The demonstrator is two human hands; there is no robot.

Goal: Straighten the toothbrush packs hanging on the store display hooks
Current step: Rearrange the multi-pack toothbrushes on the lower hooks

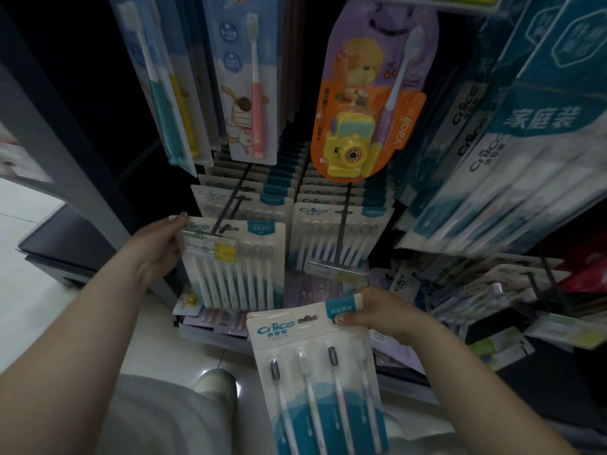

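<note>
Right hand [377,311] pinches the loose four-brush pack [315,372] at its top; left hand [161,247] grips the front hanging pack [236,261] at nine o'clock. Square that pack, then thread the hole onto the hook [230,201].

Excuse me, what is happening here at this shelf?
A person is tidying toothbrush packs on store hooks. The left hand grips the left edge of the front multi-brush pack hanging on its hook. The right hand pinches the top of a four-brush pack, off the hooks, held below the display.
</note>
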